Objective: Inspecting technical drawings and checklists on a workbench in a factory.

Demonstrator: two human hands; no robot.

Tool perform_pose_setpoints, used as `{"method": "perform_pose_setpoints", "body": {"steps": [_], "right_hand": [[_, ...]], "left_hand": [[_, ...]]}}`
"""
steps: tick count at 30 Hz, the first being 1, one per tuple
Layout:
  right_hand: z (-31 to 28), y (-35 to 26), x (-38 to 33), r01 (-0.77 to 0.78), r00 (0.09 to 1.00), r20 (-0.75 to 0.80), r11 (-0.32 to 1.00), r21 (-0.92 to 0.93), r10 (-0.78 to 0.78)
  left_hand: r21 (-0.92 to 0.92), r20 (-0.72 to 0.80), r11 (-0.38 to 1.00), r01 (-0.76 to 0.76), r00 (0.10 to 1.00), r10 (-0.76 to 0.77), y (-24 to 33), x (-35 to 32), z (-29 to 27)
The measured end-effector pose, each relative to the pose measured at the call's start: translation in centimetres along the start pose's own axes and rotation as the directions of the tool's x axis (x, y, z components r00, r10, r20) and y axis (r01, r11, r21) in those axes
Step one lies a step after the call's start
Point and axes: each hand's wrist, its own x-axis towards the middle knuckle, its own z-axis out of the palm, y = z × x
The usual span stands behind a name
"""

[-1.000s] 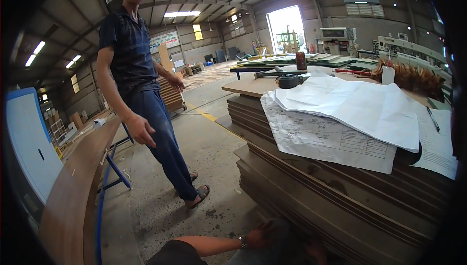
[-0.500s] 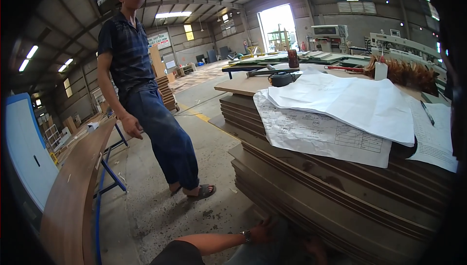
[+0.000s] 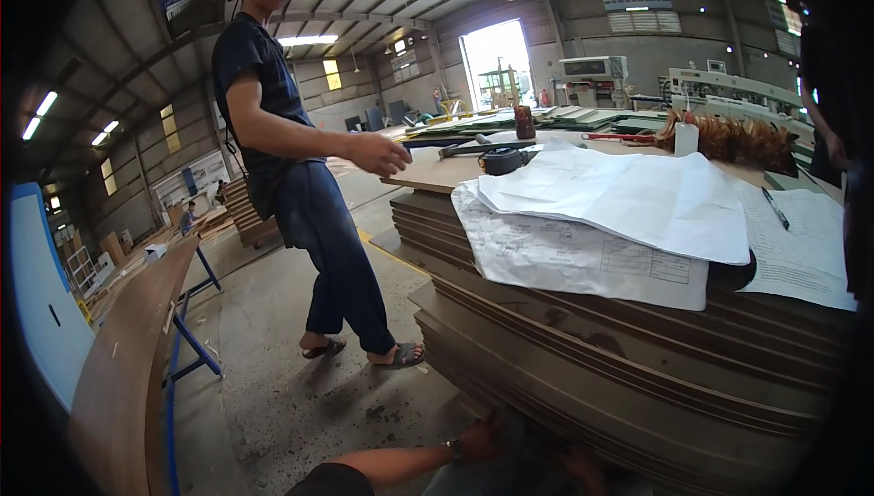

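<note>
Low at the bottom, my left hand [image 3: 481, 439], with a watch [image 3: 452, 448] at the wrist, is beside the lower edge of a stack of brown boards [image 3: 583, 359]. My right hand [image 3: 583, 467] lies in shadow under the same stack's side. The fingers of both are too dark to make out, and no held thing shows. On top of the stack lie crumpled white printed sheets [image 3: 610, 200], a black tape measure [image 3: 505, 160] and a pen [image 3: 776, 208]. A co-worker in dark clothes [image 3: 282, 122] stands left of the stack, one hand [image 3: 382, 155] stretched toward its top.
At the left a long brown panel [image 3: 132, 341] rests on blue trestle legs [image 3: 193, 350], near a white-and-blue cabinet [image 3: 45, 286]. A feather duster [image 3: 737, 143], a white bottle [image 3: 686, 139] and a dark red jar [image 3: 524, 122] stand farther back. Another person [image 3: 824, 122] is at the right edge.
The co-worker has stepped right, closer to the stack, and raised an arm toward its top. Another person has come in at the right edge. My hands stay low by the boards.
</note>
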Motion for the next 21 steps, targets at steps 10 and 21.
{"method": "perform_pose_setpoints", "body": {"steps": [10, 21], "right_hand": [[1.2, 1.0, 0.7, 0.049, 0.997, -0.053, 0.997, -0.067, -0.053], [7.3, 7.2, 6.7, 0.148, 0.900, -0.365, 0.956, -0.254, -0.237]], "left_hand": [[-0.049, -0.070, 0.999, 0.008, 0.997, -0.012, 0.2, -0.3, 0.4], [-0.111, -0.177, 0.987, 0.117, 0.975, -0.135, -3.2, 10.9, 6.5]]}}
